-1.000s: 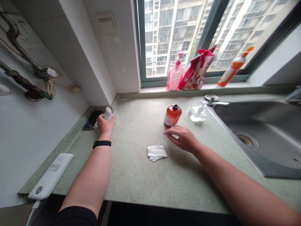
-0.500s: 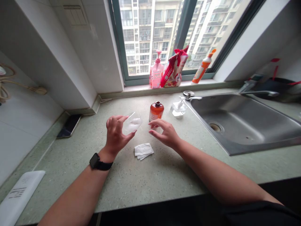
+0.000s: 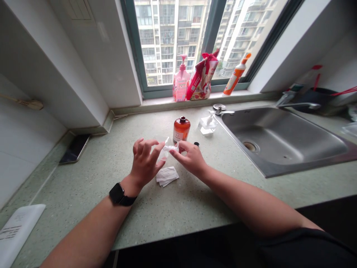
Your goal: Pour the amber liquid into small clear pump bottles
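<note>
My left hand (image 3: 146,160) is closed with its fingertips on a clear, see-through piece (image 3: 164,153), whose exact kind I cannot make out. At its right end my right hand (image 3: 191,158) pinches a crumpled whitish part, which looks like tissue. Just behind the hands stands an open amber bottle (image 3: 181,130) with a pale label, its neck uncovered. A small black cap (image 3: 196,144) lies to the right of it. Folded white tissue (image 3: 167,175) rests on the counter below my hands. A clear pump dispenser (image 3: 208,125) stands farther right.
A steel sink (image 3: 292,143) with a faucet (image 3: 298,105) takes up the right side. On the windowsill are a pink pump bottle (image 3: 181,85), a red bag (image 3: 202,80) and an orange-and-white bottle (image 3: 234,79). A phone (image 3: 75,149) and a white plastic object (image 3: 21,230) lie left.
My right hand has moved in and taken hold of the whitish part at the clear piece. My left hand has shifted slightly right. The black cap has come into sight.
</note>
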